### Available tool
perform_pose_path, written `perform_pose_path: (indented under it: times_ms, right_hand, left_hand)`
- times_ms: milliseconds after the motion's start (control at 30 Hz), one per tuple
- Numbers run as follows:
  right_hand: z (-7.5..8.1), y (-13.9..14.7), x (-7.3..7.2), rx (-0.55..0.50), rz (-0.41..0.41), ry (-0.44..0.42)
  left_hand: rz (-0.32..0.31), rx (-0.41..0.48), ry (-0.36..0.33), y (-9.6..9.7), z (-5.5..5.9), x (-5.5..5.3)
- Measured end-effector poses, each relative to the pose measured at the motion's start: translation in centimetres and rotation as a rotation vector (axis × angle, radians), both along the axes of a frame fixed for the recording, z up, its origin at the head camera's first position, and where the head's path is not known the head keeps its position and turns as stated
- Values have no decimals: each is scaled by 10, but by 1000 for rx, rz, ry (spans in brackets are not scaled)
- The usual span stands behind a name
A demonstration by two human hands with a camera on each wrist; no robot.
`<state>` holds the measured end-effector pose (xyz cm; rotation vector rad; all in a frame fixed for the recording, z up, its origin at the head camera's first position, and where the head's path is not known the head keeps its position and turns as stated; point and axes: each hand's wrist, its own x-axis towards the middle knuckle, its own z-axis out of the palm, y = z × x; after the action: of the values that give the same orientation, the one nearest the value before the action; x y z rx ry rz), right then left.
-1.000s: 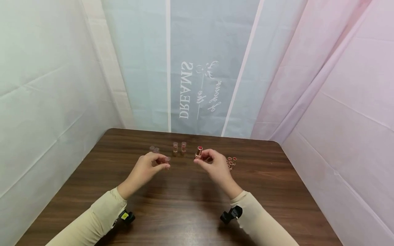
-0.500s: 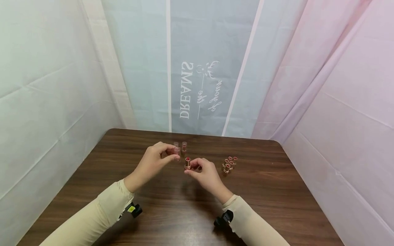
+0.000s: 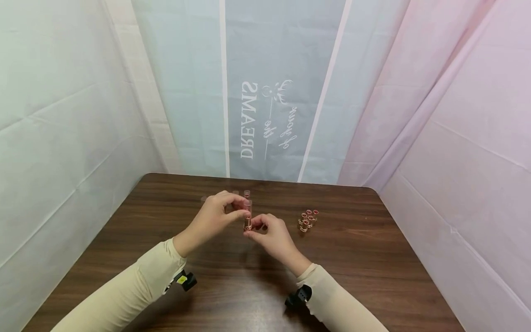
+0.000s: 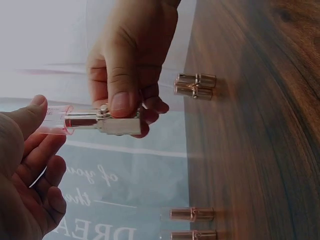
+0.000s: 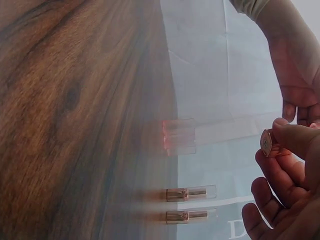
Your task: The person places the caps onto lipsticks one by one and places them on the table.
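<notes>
Both hands meet over the middle of the table. My left hand (image 3: 215, 212) pinches a clear, pink-tinted lipstick cap (image 4: 56, 120) between thumb and fingers. The fingertips of my right hand (image 3: 274, 235) hold a shiny rose-gold lipstick tube (image 3: 247, 224) upright by its base. In the left wrist view, the cap's open rim surrounds the upper end of the tube (image 4: 82, 119), while the wider base stays outside it. The right wrist view shows the flat underside of the tube's base (image 5: 267, 143).
Several uncapped lipstick tubes (image 3: 305, 223) stand grouped to the right. Behind the hands are two lipsticks with clear caps (image 5: 187, 193), and to their left stand loose clear caps (image 5: 179, 136). Fabric panels (image 3: 274, 55) hang beyond the table's (image 3: 352, 258) back edge.
The left hand has moved right with the cap, and the right hand has moved left with the lipstick tube. Apart before, the cap now sits over the tube's top.
</notes>
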<state>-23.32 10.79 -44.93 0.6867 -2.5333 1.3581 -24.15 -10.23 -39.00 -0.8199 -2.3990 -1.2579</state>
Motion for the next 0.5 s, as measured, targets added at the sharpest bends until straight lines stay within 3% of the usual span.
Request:
perform_pose_path:
  times_ms: [500]
  right_hand:
    - [18, -3, 12, -36, 3, -23]
  left_hand:
    - [-5, -22, -15, -2, -4, 9]
